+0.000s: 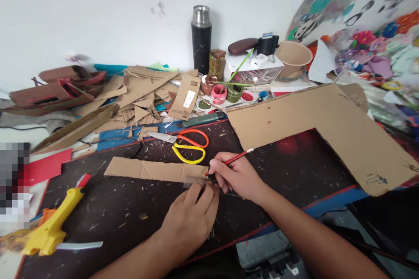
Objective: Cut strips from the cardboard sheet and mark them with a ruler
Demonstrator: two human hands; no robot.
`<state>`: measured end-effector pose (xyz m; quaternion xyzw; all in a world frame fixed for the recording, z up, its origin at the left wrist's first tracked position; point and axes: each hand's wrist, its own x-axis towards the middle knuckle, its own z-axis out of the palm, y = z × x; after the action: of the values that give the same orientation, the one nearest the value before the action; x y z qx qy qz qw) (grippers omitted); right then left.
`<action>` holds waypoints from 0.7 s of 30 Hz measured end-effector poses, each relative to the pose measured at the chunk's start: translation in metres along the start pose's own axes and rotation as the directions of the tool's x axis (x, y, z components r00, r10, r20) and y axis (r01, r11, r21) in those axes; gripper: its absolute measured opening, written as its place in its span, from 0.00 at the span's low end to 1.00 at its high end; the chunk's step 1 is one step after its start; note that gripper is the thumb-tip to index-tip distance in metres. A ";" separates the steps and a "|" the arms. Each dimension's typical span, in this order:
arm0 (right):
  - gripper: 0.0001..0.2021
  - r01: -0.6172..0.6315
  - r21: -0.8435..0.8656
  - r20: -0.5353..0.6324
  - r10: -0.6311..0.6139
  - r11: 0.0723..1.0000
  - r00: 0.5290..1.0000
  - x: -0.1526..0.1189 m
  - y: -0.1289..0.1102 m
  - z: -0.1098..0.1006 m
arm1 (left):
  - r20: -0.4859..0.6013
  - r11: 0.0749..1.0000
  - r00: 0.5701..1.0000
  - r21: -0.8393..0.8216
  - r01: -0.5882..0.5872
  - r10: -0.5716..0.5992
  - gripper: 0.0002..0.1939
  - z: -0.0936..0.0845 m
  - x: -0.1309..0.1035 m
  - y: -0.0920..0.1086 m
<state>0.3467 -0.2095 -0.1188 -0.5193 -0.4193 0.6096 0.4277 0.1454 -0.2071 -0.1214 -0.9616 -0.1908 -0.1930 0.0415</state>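
Note:
My right hand (240, 176) is closed around a red pencil (234, 158). The pencil slants, with its lower end at the right end of a narrow cardboard strip (144, 170) lying flat on the dark board. My left hand (191, 211), fingers bent and pressed together, holds down what looks like a clear ruler (194, 179) along the strip's near edge; much of the ruler is hidden by the fingers. A small dark thing between the two hands cannot be made out. Scissors (188, 146) with one orange and one yellow handle lie open just beyond the strip.
A yellow glue gun (54, 222) lies at left. Cardboard scraps (140, 91) and a green utility knife (204, 119) are behind the scissors. Paint pots (218, 94) and a black flask (201, 41) stand at the back. An L-shaped cardboard piece (347, 139) covers the right side.

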 end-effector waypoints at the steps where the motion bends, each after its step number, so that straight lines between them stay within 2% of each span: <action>1: 0.23 0.001 0.022 -0.013 0.000 1.000 1.000 0.001 0.000 -0.001 | -0.004 1.000 1.000 -0.005 -0.001 0.000 0.18 0.000 0.000 0.000; 7: 0.25 0.014 0.012 -0.075 -0.013 1.000 0.997 0.002 -0.009 -0.001 | 0.001 1.000 1.000 -0.003 0.008 -0.008 0.17 0.001 0.001 0.001; 10: 0.23 0.081 -0.089 -0.095 -0.089 0.993 0.991 0.003 -0.022 -0.001 | 0.030 1.000 1.000 0.007 0.007 -0.007 0.17 0.002 0.001 0.001; 13: 0.21 0.153 -0.291 -0.117 -0.194 0.944 0.974 0.006 -0.035 -0.004 | 0.018 1.000 1.000 0.021 0.015 -0.016 0.18 -0.001 0.002 -0.003; 15: 0.20 0.201 -0.501 -0.110 -0.292 0.842 0.950 0.009 -0.042 -0.008 | -0.021 0.999 0.999 0.020 0.042 -0.041 0.17 -0.006 0.001 -0.006; 17: 0.17 0.253 -0.694 -0.051 -0.397 0.674 0.916 0.012 -0.045 -0.013 | -0.080 0.998 0.995 0.003 0.065 -0.065 0.17 -0.013 -0.004 -0.009; 19: 0.14 0.306 -0.805 0.047 -0.458 0.509 0.888 0.014 -0.046 -0.019 | -0.160 0.998 0.986 -0.024 0.053 -0.056 0.19 -0.021 -0.013 -0.013; 21: 0.15 0.328 -0.861 0.132 -0.451 0.390 0.883 0.017 -0.046 -0.025 | -0.220 0.999 0.975 -0.046 0.025 -0.034 0.20 -0.030 -0.027 -0.018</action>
<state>0.3735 -0.1783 -0.0822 -0.5849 -0.7489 0.1647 0.2645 0.1044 -0.2050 -0.1039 -0.9319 -0.1949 -0.3034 0.0388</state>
